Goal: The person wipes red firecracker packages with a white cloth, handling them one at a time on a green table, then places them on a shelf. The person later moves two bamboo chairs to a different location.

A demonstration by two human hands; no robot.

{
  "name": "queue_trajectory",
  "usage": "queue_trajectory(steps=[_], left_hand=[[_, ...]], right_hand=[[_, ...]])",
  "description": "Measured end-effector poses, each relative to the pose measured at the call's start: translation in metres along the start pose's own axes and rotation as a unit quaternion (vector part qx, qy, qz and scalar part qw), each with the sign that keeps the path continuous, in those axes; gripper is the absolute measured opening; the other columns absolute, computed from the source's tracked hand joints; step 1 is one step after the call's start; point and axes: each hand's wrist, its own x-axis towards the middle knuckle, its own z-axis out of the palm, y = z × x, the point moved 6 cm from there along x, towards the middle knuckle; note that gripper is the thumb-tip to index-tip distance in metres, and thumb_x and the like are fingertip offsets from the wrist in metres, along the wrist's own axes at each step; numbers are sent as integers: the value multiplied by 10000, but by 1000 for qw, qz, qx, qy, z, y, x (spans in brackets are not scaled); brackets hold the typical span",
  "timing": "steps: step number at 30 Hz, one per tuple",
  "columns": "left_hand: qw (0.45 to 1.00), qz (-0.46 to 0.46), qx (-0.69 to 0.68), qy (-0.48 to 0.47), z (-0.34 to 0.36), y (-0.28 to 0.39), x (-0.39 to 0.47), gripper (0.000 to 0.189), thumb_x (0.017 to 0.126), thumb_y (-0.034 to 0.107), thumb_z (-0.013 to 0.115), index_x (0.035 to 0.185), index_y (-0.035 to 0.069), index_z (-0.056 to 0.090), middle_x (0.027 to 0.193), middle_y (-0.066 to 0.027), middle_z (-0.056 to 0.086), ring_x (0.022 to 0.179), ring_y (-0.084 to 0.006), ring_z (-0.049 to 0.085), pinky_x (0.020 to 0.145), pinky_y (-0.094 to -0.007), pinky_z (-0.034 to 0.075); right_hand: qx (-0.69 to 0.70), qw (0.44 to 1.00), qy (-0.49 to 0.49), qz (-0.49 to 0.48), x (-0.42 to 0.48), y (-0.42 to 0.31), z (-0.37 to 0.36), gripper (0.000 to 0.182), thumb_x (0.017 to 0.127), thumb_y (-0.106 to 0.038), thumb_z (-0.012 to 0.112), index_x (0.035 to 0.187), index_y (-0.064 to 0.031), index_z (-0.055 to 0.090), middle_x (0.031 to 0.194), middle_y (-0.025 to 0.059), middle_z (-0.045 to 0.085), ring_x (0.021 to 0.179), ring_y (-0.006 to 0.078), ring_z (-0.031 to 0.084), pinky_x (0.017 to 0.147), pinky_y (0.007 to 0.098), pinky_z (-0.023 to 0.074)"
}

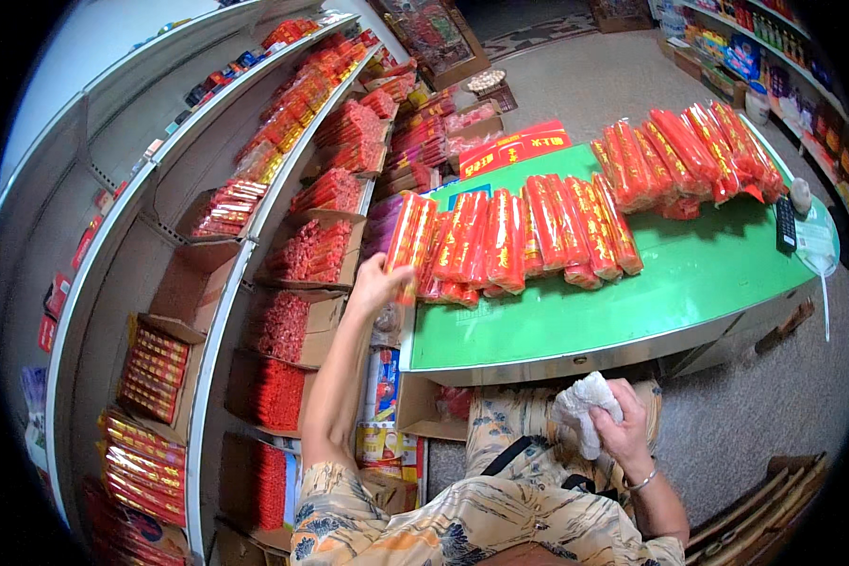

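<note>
My left hand [380,286] grips the lower end of a plastic-wrapped pack of red candles [410,230] with gold writing. This pack is at the left end of a row of similar packs [506,240] laid on a green tabletop [707,272]. Farther right on the same table lies a second pile of red packs [686,156]. Down by my lap, my right hand [622,421] holds a crumpled white cloth [586,410], well apart from the packs. A bracelet circles my right wrist.
Shelving [219,339] on my left holds red goods in cardboard boxes [325,329]. A red printed box [513,150] stands at the table's far edge. A black remote control [786,225] rests at its right end. Bamboo furniture [757,509] is at lower right.
</note>
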Motion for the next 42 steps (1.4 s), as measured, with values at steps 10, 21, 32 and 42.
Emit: queue_trajectory(steps=[10,21,32,42], left_hand=[[866,-85,-473,-138,82,4,-192,622,745,228,749,1235,2,440,1010,-163,623,854,-280,663,715,-427,573],[826,-103,-510,-219,167,-35,-218,520,815,161,660,1227,-34,409,1080,-142,597,936,-235,632,827,-362,522],[642,-185,-705,-237,206,-35,-221,665,933,583,272,1315,49,374,1232,-165,524,1035,-321,578,866,-469,481],[598,-217,-734,-238,213,-41,-228,794,875,692,199,1370,84,327,1300,-193,471,1114,-352,527,889,-492,443]], right_hand=[[2,997,-61,37,6,9,33,295,725,-26,613,1014,33,596,931,127,612,847,224,597,760,312,465],[-86,996,-20,-17,19,-12,12,454,713,-27,623,1157,25,546,995,134,612,902,215,602,800,315,466],[-303,913,-184,-203,104,-38,91,440,746,-146,663,1147,-5,547,985,164,563,832,354,561,734,410,474],[-384,846,-218,-298,78,-41,125,432,694,-194,664,1096,-65,569,919,125,531,825,292,540,694,392,454]])
